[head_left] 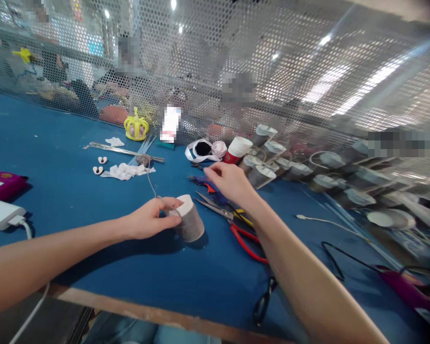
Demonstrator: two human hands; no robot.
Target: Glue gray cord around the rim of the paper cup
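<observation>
My left hand [155, 217] is closed on a pale grey, cup-shaped piece [191, 222], thumb and fingers at its white end. A thin grey cord [151, 180] runs from this hand up to a small coiled bundle [144, 160]. To the right, my right hand [232, 184] is over a blue glue gun [218, 193]; its fingers are bent and their tips blurred, so whether they hold anything is unclear. Beside the glue gun lie opened scissors [245, 241] with red handles, partly hidden by my right forearm.
Several grey cup-shaped pieces [261, 176] stand at the right, near red and white paper cups [237, 149]. A perforated metal screen [197, 62] borders the back. A yellow crown-shaped piece [136, 128], a phone [170, 125] and a purple power strip [5, 186] are on the blue table.
</observation>
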